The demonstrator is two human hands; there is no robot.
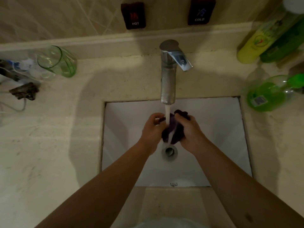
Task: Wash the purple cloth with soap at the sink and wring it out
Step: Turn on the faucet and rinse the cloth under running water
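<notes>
- Our left hand and right hand both curl their fingers round the bunched purple cloth, gripping it between them.
- We hold the cloth over the white sink, just above the drain.
- Water runs from the faucet onto the cloth.
- On the counter we see a green glass at left, and at right a yellow bottle and a green liquid bottle.
</notes>
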